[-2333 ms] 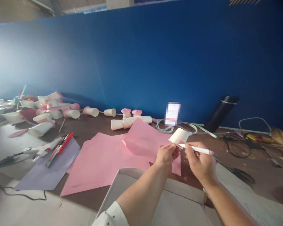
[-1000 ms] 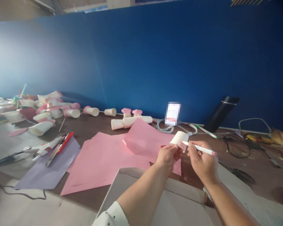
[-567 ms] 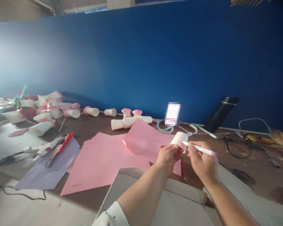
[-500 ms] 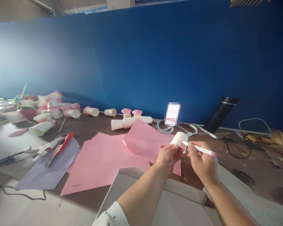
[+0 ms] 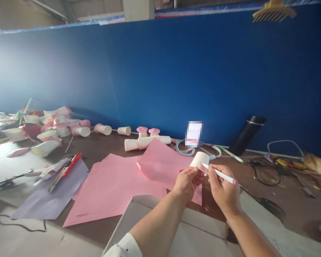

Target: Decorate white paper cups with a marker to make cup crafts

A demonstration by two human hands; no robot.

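Note:
My left hand (image 5: 186,182) is closed on a white paper cup (image 5: 200,159), which is tilted with its base pointing away from me. A small pink piece (image 5: 203,167) shows on the cup's near side, partly behind my fingers. In my right hand (image 5: 224,187) is a white marker pen (image 5: 223,176) with a pink end. Its tip meets the pink piece or the cup beside it; which one I cannot tell. Pink paper sheets (image 5: 117,182) lie under and left of my left hand. Below my forearms is an open white box (image 5: 139,207).
A utility knife (image 5: 65,170) and a glue gun (image 5: 48,169) lie on purple paper (image 5: 53,200) at left. Stacked paper cups (image 5: 147,142), two pink-topped cups (image 5: 142,131), a phone (image 5: 194,134) and a black flask (image 5: 247,135) line the blue partition (image 5: 160,71). Cables (image 5: 267,171) lie at right.
The camera view has tilted slightly upward and shifted a little. Both hands still hold the cup and the marker pen, the pen's tip staying at the cup's near side.

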